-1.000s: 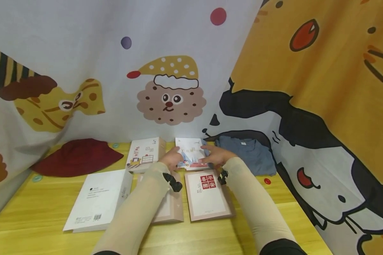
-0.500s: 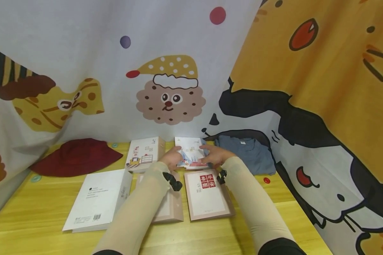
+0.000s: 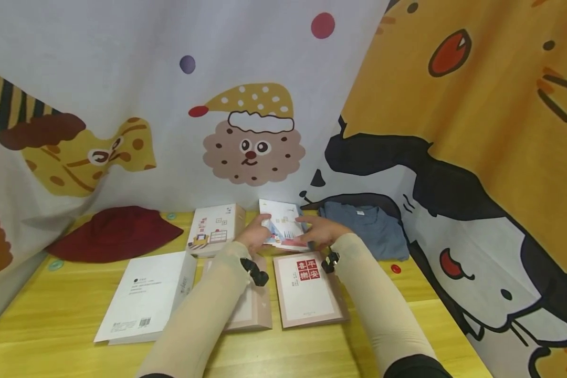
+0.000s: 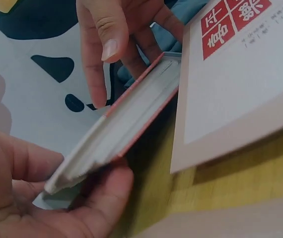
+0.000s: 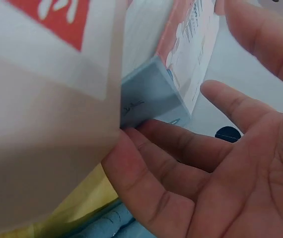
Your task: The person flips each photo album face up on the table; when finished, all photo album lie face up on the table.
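Both hands hold a small illustrated book [image 3: 283,224] at the back middle of the yellow table [image 3: 52,320], its far edge tilted up. My left hand [image 3: 254,235] pinches the book's left near corner; the left wrist view shows thumb and fingers [image 4: 97,198] clamped on the page edge [image 4: 126,131]. My right hand [image 3: 322,230] is at the book's right side. In the right wrist view its fingers [image 5: 181,148] lie fairly straight under the book's blue corner [image 5: 154,96], with the palm spread and the thumb apart.
A pink-bordered book with red characters [image 3: 307,294] lies just in front, and another pink book [image 3: 257,310] sits under my left forearm. A large white book [image 3: 146,294], a house-picture book [image 3: 214,228], a red hat [image 3: 113,231] and a folded blue-grey shirt [image 3: 368,228] surround them. Cartoon curtains close in the back and right.
The small book's far edge has risen a little between the hands. The hands have stayed in nearly the same place.
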`<move>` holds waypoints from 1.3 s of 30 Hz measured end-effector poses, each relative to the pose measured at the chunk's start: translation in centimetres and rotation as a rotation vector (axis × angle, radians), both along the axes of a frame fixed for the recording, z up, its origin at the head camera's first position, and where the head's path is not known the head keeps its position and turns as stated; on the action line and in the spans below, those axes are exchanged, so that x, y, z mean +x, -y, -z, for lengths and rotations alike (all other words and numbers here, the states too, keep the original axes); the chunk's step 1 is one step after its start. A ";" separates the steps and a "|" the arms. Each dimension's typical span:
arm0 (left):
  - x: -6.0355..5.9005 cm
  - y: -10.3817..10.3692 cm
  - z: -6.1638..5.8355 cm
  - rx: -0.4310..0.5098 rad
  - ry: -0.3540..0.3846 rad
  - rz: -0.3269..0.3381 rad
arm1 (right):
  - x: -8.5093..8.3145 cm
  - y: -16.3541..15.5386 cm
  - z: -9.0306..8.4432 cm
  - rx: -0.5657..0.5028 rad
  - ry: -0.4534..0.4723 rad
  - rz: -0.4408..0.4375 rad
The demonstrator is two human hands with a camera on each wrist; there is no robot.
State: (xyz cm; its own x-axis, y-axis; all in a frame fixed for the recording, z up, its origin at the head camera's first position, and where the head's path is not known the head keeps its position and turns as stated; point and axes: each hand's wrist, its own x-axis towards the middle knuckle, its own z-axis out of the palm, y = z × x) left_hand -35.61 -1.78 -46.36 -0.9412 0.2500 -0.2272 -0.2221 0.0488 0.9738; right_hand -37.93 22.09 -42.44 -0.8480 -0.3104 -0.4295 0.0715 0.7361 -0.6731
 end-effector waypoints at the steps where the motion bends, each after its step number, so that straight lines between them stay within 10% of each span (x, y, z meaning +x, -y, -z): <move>1: 0.0 0.1 0.0 0.020 -0.001 0.002 | 0.0 0.0 0.0 -0.003 0.000 -0.003; 12: 0.8 0.9 -1.0 0.076 -0.077 0.002 | 0.5 1.1 -0.5 0.026 -0.029 -0.042; 20: 1.2 1.0 -1.4 0.119 -0.116 -0.018 | 1.0 2.4 -0.1 0.113 -0.291 -0.072; 32: 1.8 1.0 -1.9 0.293 -0.105 -0.087 | 3.2 4.0 -0.1 -0.241 -0.355 -0.055; 39: 2.1 0.9 -1.9 0.286 -0.195 -0.063 | 4.4 5.5 -0.8 -0.243 -0.483 0.023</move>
